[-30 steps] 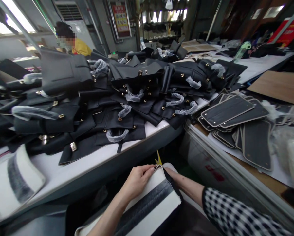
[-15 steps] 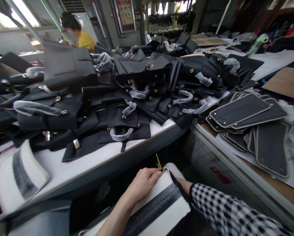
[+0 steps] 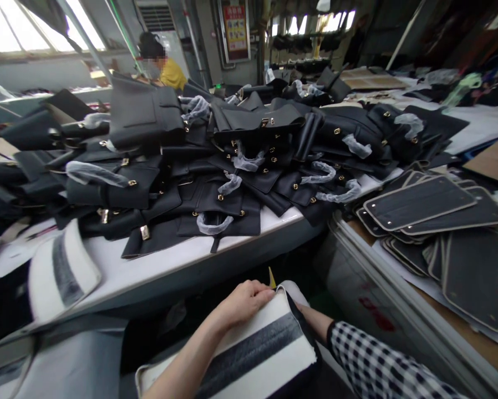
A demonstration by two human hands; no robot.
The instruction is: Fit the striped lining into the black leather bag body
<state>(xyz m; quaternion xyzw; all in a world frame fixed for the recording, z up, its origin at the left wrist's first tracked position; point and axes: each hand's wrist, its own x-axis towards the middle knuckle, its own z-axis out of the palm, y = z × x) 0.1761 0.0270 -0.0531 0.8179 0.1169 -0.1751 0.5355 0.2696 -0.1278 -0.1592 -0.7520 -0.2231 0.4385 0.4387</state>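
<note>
A white bag body [image 3: 269, 357] with a broad dark stripe and black edging lies tilted in front of me, at the bottom of the view. My left hand [image 3: 249, 299] is closed over its far upper corner, thumb and fingers pressed together at the edge. Beyond that corner my right hand [image 3: 309, 317] reaches behind the piece from the right; its fingers are hidden there. A thin yellow pointed thing [image 3: 271, 277] sticks up just past my left fingertips, and I cannot make out what it belongs to.
Black handbags [image 3: 216, 194] with plastic-wrapped handles are heaped on the white table [image 3: 182, 269]. Dark panels [image 3: 419, 205] with pale edges are stacked at right. Another white striped piece [image 3: 64, 271] rests at left. A person in yellow [image 3: 172, 72] is at the back.
The view has swung slightly left, so the table and bags appear shifted right. Both hands stay at the same corner of the bag body, which shows more of its left end.
</note>
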